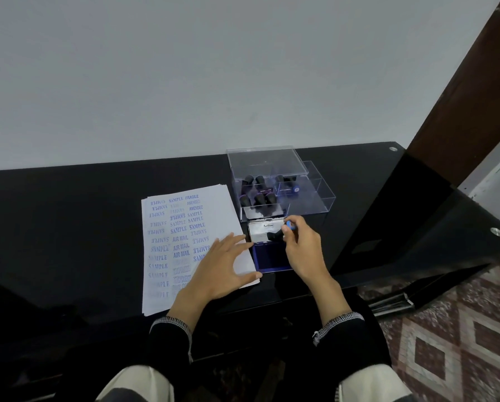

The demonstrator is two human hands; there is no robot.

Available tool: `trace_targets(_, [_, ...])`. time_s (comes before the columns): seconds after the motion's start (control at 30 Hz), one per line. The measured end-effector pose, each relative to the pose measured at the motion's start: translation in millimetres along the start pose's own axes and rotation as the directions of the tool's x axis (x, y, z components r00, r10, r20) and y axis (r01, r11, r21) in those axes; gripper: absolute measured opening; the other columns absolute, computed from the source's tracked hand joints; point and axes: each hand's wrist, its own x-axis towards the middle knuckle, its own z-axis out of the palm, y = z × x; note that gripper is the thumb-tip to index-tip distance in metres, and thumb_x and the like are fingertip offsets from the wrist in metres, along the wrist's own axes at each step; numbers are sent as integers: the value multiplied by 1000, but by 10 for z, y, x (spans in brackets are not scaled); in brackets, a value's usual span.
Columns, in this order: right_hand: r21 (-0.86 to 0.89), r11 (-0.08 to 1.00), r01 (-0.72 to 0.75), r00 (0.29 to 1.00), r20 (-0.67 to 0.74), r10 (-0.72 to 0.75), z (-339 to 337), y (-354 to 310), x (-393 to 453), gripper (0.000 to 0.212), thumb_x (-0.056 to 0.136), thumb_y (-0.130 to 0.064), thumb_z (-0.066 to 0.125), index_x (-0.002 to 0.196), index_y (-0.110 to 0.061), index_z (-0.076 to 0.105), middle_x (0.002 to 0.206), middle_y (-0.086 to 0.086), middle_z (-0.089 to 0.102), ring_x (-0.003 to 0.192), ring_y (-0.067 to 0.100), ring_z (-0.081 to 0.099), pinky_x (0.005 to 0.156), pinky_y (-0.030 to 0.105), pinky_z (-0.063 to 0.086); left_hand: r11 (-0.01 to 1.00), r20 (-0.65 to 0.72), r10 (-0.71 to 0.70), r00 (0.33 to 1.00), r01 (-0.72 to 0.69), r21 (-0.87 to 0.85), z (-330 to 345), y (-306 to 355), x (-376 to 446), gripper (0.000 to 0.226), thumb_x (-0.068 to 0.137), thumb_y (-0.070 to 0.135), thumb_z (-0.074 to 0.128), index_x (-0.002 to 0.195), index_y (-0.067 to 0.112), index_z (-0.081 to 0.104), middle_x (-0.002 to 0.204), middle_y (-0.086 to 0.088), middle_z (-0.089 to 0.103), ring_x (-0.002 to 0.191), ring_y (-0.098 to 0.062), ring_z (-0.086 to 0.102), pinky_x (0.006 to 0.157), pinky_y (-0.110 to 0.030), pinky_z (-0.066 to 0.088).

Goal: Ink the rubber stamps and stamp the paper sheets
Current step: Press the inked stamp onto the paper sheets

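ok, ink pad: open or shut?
Open. The ink pad has its lid flipped up behind it, exposing the blue pad surface. The right hand holds a stamp above it.

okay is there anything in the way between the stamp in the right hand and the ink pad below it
Nothing visible. The right hand holds the stamp just above the open ink pad, at its lid hinge, with no object between them.
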Motion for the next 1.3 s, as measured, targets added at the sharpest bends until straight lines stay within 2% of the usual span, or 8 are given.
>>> trace_targets(0.1, [-74, 997, 27, 998, 60, -22, -53, -38, -1, 11, 99, -14, 46, 108, -15, 53, 87, -3, 56, 77, 10, 54, 59, 13, 40, 996, -104, -32, 994, 22, -90, 106, 45, -1, 87, 63, 79, 53, 138, 34, 49, 152, 8, 35, 146, -13, 17, 113, -22, -9])
trace_targets(0.2, [-137, 988, 69, 991, 124, -52, -52, -69, -31, 9, 99, -9, 46, 98, -18, 50, 81, -8, 48, 68, 4, 46, 56, 16, 37, 981, -159, -59, 986, 28, -193, 163, 75, 27, 74, 69, 62, 70, 133, 28, 55, 149, 2, 41, 146, -19, 20, 105, -10, -16])
trace_targets(0.37, [-192, 976, 103, 983, 169, -71, 6, -87, -61, 8, 98, -9, 47, 101, -15, 51, 86, -4, 52, 66, 4, 47, 55, 16, 36, 983, -172, -68, 983, 36, -180, 158, 76, 13, 65, 74, 51, 76, 132, 28, 56, 148, 1, 42, 145, -19, 22, 110, -20, -8])
trace_targets(0.5, [-196, 976, 91, 982, 180, -55, 41, -80, -69, 9, 98, -8, 47, 101, -15, 52, 88, -1, 54, 69, 9, 49, 57, 18, 38, 993, -156, -80, 984, 64, -103, 136, 82, 2, 73, 68, 66, 64, 134, 35, 53, 150, 8, 40, 145, -12, 20, 110, -20, -5])
trace_targets(0.77, [-227, 969, 95, 987, 148, -62, 111, -63, -83, 11, 97, -6, 47, 102, -13, 52, 95, 1, 57, 81, 19, 55, 66, 30, 45, 1000, -105, -10, 994, 11, 12, 115, -31, -28, 71, 81, 69, 56, 143, 42, 36, 155, 16, 29, 146, -3, 11, 118, -27, -3])
trace_targets(0.93, [-271, 957, 106, 990, 121, -75, 177, -32, -46, 20, 93, 3, 50, 109, -7, 56, 107, 6, 60, 93, 21, 59, 72, 21, 42, 1000, -116, -8, 993, 11, 29, 134, -37, -28, 72, 81, 71, 54, 144, 41, 35, 155, 16, 28, 146, -3, 10, 118, -27, -3])
trace_targets(1.1, [-285, 953, 101, 994, 58, -88, 237, -5, -139, 32, 89, 10, 52, 119, -3, 55, 118, 9, 58, 100, 21, 61, 70, 0, 39, 999, -116, -14, 993, 18, 27, 132, -39, -31, 73, 81, 71, 55, 144, 42, 35, 155, 17, 27, 145, -1, 9, 118, -26, -5])
trace_targets(1.3, [-327, 935, 140, 989, 85, -118, 265, -8, -19, 34, 84, 15, 54, 115, 0, 56, 114, 12, 60, 102, 23, 61, 83, 18, 49, 999, -110, -20, 994, 22, 23, 137, -47, -20, 73, 80, 72, 53, 144, 42, 35, 155, 18, 26, 145, -1, 8, 119, -27, -4])
